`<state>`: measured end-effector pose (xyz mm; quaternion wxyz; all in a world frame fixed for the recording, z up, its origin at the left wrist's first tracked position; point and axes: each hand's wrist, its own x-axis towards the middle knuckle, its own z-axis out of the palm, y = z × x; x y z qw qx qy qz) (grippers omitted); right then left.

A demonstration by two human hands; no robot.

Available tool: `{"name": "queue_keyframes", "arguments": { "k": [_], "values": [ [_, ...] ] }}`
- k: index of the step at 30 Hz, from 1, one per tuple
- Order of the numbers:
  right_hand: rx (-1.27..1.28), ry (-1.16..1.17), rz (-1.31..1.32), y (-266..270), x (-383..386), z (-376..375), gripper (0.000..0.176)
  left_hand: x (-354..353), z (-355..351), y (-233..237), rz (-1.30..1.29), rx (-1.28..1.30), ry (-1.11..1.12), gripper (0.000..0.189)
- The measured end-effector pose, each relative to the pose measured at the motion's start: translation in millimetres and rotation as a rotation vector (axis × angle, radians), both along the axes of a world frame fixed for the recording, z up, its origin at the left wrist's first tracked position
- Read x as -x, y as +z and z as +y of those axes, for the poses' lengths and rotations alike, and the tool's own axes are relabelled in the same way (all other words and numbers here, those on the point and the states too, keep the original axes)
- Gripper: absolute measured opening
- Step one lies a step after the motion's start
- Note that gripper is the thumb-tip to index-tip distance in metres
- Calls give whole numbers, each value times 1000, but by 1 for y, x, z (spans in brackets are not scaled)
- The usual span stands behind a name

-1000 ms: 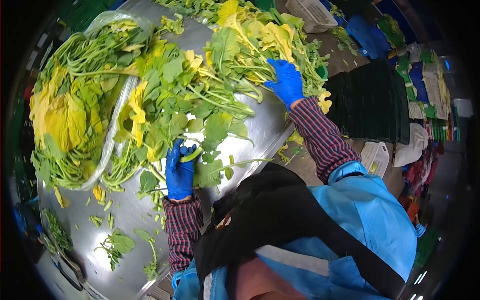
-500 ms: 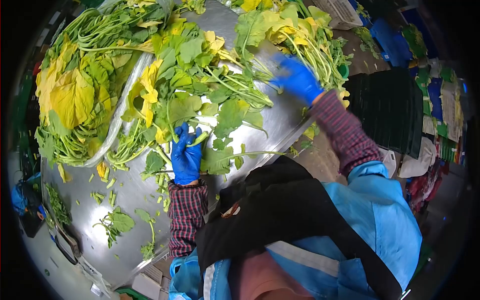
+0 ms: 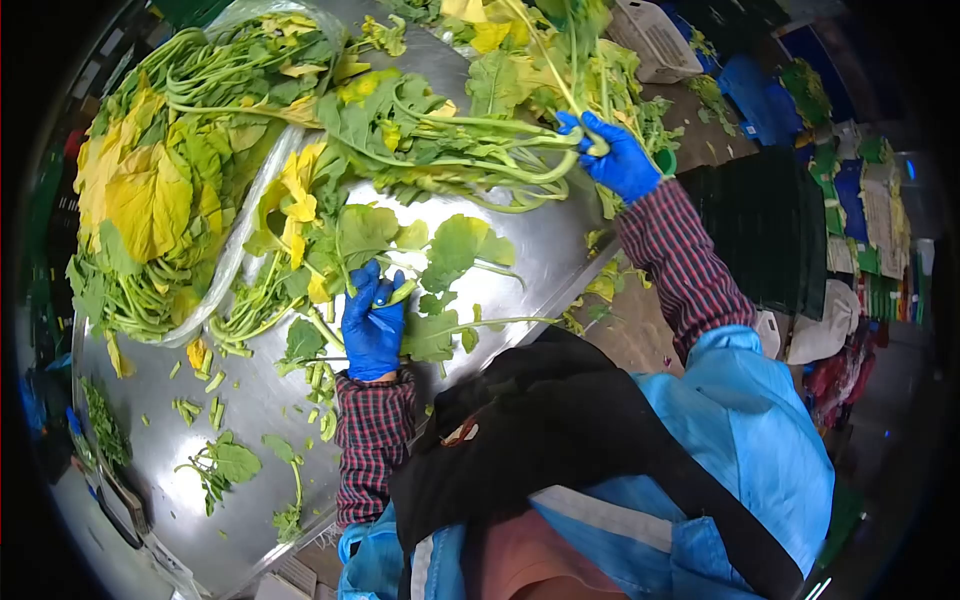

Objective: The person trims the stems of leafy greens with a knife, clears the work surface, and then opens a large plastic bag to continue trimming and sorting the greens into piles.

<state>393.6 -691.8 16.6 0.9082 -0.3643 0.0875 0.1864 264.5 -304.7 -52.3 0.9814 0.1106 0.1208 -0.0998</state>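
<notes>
My left hand [image 3: 373, 325], in a blue glove, is closed round a short green stem at the near side of the leaf pile. A thin blade-like piece shows beside its fingers. My right hand [image 3: 620, 160], also gloved in blue, pinches the stem ends of leafy greens [image 3: 575, 75] at the upper right. Long green stalks [image 3: 450, 150] stretch leftward from near its fingertips. Below them, loose green leaves [image 3: 455, 250] lie on the metal table [image 3: 160, 400]. A large bundle of yellow and green leaves [image 3: 150, 200] rests in clear plastic at the left.
Cut stem pieces [image 3: 215, 410] and small leaf sprigs [image 3: 230, 462] are scattered over the near left of the table. Dark green crates [image 3: 760, 230] stand beyond its right edge. A white basket [image 3: 650, 40] is at the upper right, and scissors-like black handles are at the lower left.
My right hand has moved slightly up and right and now grips stems, with leaves raised above it. The stalks in the middle have shifted up. My left hand has barely moved.
</notes>
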Motion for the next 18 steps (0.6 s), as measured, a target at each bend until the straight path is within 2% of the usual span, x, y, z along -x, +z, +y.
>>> {"name": "queue_keyframes", "arguments": {
  "k": [1, 3, 5, 7, 8, 9, 11, 12, 13, 14, 15, 17, 18],
  "values": [
    [-241, 126, 56, -29, 0, -19, 43, -1, -3, 0, 0, 23, -5, 27],
    [-101, -17, 217, -43, 13, -19, 47, -1, -5, 4, -41, 23, -13, 28],
    [294, -227, 220, -39, 23, -19, 51, 2, -3, 5, -19, 12, -7, 27],
    [1341, -548, 105, -42, 13, -29, 55, 3, -2, -1, 6, -7, -8, 26],
    [1884, -728, -251, -44, 20, -35, 55, 2, -3, -4, 50, -47, -3, 26],
    [1885, -731, -245, -34, 23, -29, 55, 2, -4, -5, 95, -86, 2, 25],
    [1437, -411, -664, -22, 27, -9, 54, 1, -11, -1, 111, -94, -2, 23],
    [1420, -101, -671, -25, 30, 1, 55, -2, -15, -2, 97, -47, -34, 23],
    [1804, 61, -757, -13, 34, 23, 55, -4, -19, 1, 82, 0, -64, 22],
    [2022, 2, -920, -43, 21, 25, 54, -3, -24, 6, 92, -12, -61, 23],
    [2018, -4, -918, -60, 10, 27, 54, -3, -27, 9, 90, -18, -63, 23],
    [2254, 346, -682, -80, -10, 31, 50, -2, -29, 15, 46, -48, -86, 24],
    [2251, 336, -682, -72, -18, 30, 50, 0, -28, 18, 41, -73, -75, 25]
  ]
}}
